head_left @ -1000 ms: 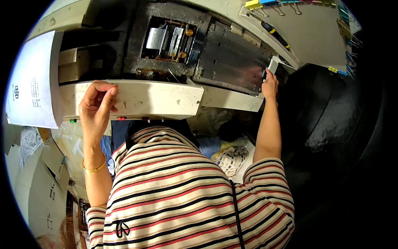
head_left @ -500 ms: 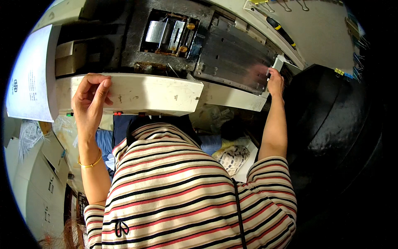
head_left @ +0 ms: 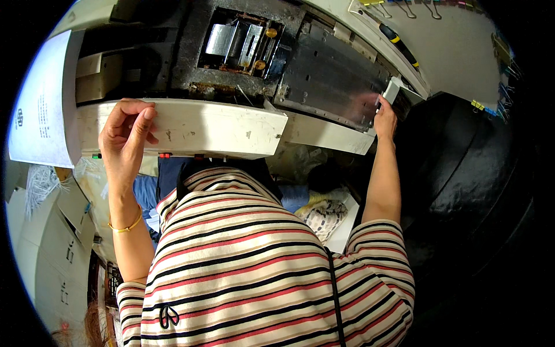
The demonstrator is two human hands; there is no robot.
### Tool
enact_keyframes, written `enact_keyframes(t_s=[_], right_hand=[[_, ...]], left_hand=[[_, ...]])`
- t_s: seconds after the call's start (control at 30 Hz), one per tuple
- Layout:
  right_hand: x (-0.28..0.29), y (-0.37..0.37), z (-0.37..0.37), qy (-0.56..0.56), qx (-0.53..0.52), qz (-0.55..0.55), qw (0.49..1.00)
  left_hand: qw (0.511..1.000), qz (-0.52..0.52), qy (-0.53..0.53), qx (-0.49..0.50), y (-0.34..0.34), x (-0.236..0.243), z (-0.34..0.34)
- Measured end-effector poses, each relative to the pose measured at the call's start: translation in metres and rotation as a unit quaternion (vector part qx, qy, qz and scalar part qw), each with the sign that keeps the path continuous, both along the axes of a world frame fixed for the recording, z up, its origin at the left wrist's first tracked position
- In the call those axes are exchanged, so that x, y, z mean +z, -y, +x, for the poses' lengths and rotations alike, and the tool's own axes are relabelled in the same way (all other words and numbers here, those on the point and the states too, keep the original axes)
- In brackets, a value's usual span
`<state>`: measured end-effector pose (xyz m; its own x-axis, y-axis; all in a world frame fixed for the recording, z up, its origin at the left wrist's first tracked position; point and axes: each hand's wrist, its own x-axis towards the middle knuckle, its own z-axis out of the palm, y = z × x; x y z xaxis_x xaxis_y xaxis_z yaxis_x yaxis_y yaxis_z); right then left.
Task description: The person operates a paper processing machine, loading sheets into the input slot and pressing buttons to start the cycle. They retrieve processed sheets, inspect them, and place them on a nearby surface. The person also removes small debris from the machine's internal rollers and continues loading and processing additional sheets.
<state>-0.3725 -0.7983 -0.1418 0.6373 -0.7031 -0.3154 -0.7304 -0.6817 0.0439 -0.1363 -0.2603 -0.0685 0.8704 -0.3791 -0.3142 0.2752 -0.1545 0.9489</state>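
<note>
L hand (head_left: 124, 139) grips the cream-white metal front panel (head_left: 191, 130) of the machine, fingers curled over its top edge. R hand (head_left: 385, 118) pinches a small white block (head_left: 392, 91) at the grey steel plate's (head_left: 329, 78) far right end; plate's long axis runs left-right. White printed paper sheet (head_left: 37, 115) sits far left.

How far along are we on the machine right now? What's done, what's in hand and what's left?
Done: the machine's dark inner bay lies exposed from above. In hand: the left hand grips the top edge of the cream front panel, while the right hand presses a small white piece at the right end of the grey metal plate. Left: that piece doesn't look seated yet, though I can't tell for sure.
</note>
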Motion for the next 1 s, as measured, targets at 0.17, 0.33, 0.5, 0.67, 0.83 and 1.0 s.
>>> enact_keyframes(t_s=[0.17, 0.33, 0.5, 0.67, 0.83, 1.0], right_hand=[[-0.008, 0.017, -0.014, 0.047, -0.046, 0.063, 0.996], [-0.003, 0.003, -0.006, 0.103, -0.029, 0.059, 0.993], [0.005, -0.005, 0.0, 0.022, -0.038, 0.017, 0.999], [0.006, 0.003, -0.003, 0.035, -0.033, 0.025, 0.999], [-0.006, 0.002, -0.009, 0.116, 0.011, 0.023, 0.993], [0.002, -0.003, -0.003, 0.075, 0.039, -0.007, 0.996]], left_hand=[[1.0, -0.002, 0.01, -0.012, -0.001, 0.0, 0.004], [1.0, 0.004, 0.009, -0.003, 0.0, 0.0, 0.001], [1.0, 0.006, 0.022, -0.006, 0.001, -0.001, 0.002], [1.0, 0.003, 0.014, -0.006, 0.0, -0.001, 0.002], [1.0, 0.002, 0.019, -0.008, 0.0, -0.001, 0.002], [1.0, 0.0, 0.014, -0.004, 0.0, -0.002, 0.002]])
